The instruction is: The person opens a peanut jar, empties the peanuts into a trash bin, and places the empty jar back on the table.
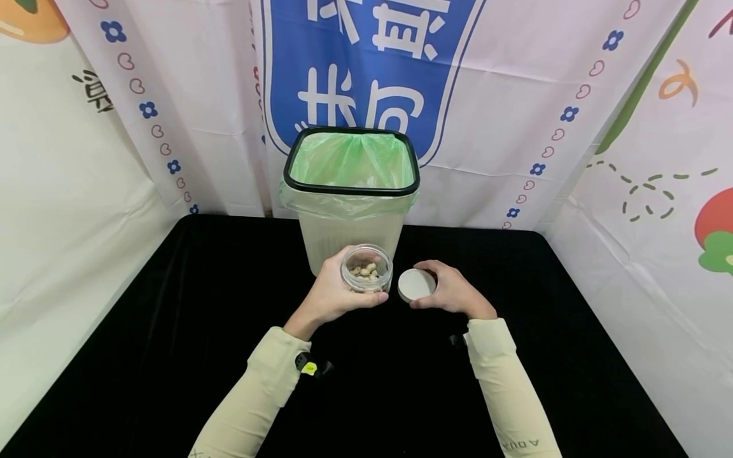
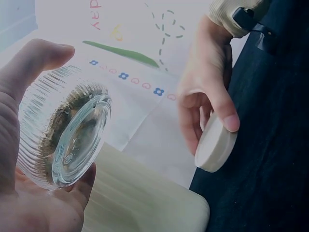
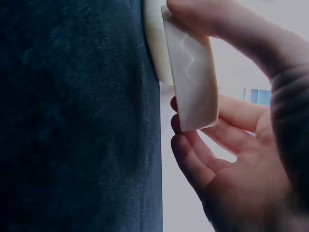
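A clear glass jar (image 1: 366, 270) with several peanut-like pieces (image 1: 366, 271) in it is gripped by my left hand (image 1: 335, 289), its mouth uncovered. In the left wrist view the ribbed jar (image 2: 63, 130) tilts between thumb and fingers of the left hand (image 2: 29, 193). Just right of the jar, apart from it, my right hand (image 1: 452, 291) holds a white round lid (image 1: 417, 285) by its edge. The right wrist view shows the lid (image 3: 190, 72) pinched between thumb and fingers of the right hand (image 3: 246, 159).
Behind the hands stands a pale bin (image 1: 349, 226) with a black rim (image 1: 352, 189) and a green liner bag (image 1: 349, 159). Black cloth (image 1: 389, 381) covers the table. Printed curtains (image 1: 217, 95) rise at the back and both sides.
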